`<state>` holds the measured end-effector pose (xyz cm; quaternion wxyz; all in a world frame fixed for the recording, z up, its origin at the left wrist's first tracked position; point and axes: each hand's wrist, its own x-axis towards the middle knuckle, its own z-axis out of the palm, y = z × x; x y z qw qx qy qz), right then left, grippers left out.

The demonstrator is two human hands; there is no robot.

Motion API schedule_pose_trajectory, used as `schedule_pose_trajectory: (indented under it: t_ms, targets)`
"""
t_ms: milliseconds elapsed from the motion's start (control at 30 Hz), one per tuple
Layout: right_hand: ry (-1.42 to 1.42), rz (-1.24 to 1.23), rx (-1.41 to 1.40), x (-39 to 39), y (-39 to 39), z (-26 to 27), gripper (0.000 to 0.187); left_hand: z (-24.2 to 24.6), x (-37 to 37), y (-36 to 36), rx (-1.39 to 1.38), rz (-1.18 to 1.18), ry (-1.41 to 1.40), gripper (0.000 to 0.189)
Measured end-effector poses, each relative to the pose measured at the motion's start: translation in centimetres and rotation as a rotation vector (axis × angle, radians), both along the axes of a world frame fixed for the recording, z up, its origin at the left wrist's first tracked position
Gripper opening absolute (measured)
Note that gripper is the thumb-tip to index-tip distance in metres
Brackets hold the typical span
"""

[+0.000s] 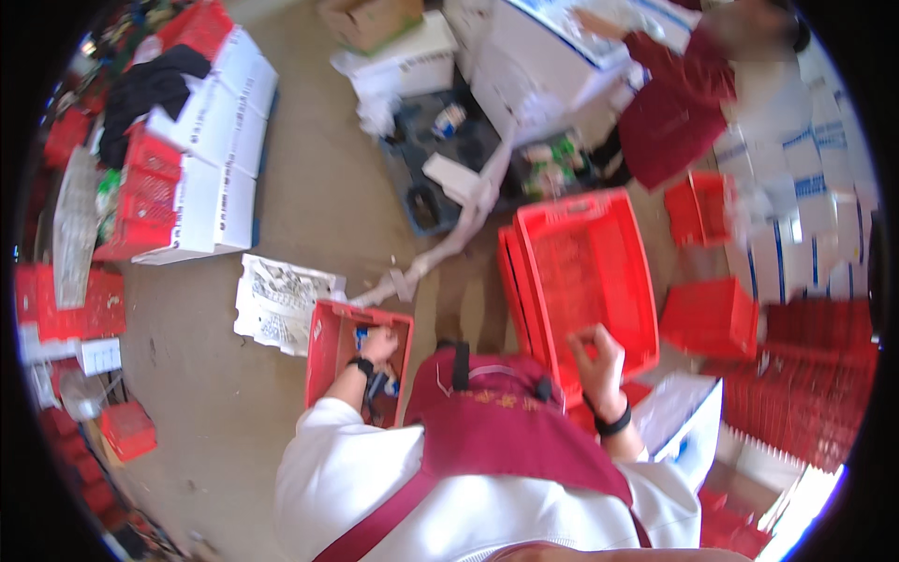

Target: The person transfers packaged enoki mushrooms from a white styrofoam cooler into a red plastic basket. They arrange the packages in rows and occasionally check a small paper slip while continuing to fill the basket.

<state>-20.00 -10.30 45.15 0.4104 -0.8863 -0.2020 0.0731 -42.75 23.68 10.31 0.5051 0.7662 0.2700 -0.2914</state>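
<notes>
My left hand (380, 345) reaches down inside a narrow red plastic crate (323, 344) at my left side. Beside its fingers is a small blue item (361, 337), and another blue-and-white item (391, 388) lies lower in that crate. Whether the left fingers grip anything is hard to see. My right hand (599, 358) is raised over the near edge of a larger red plastic crate (569, 274), its fingers loosely curled and nothing visible in them. This larger crate sits on top of another red crate (511, 295), and its inside looks bare.
A dirty white foam panel (281, 305) lies on the floor beyond the narrow crate. Farther off are a dark plastic pallet (421, 154), a trailing strip of wrap (456, 239) and stacked white boxes (225, 161). A co-worker in a maroon apron (667, 133) stands at upper right.
</notes>
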Motion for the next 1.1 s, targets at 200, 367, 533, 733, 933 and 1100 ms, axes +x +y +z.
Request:
schedule_pose_trajectory:
  t_ms: [200, 367, 533, 733, 933, 1100]
  targets:
    - [0.042, 0.039, -0.016, 2.4, 1.7, -1.7, 0.009, 5.7, 11.5, -0.7, 0.048, 0.067, -0.059, 0.05]
    - [0.027, -0.057, 0.033, 6.2, 2.1, -2.6, 0.009, 8.0, 20.8, -1.0, -0.066, -0.068, -0.176, 0.048]
    - [-0.027, -0.208, 0.1, 10.7, 0.9, -3.6, 0.011, 9.5, 26.6, 1.0, 0.017, -0.17, -0.188, 0.046]
    - [-0.019, -0.319, 0.095, 15.5, -0.4, -4.5, 0.012, 10.5, 31.5, 3.1, 0.02, -0.163, -0.094, 0.043]
    - [0.005, -0.37, 0.058, 18.8, -0.4, -4.4, 0.011, 12.8, 40.2, 1.9, -0.018, -0.25, -0.255, 0.037]
    - [0.0, -0.46, 0.02, 21.4, 1.2, -4.2, 0.01, 20.0, 55.8, 0.2, -0.099, -0.251, -0.724, 0.032]
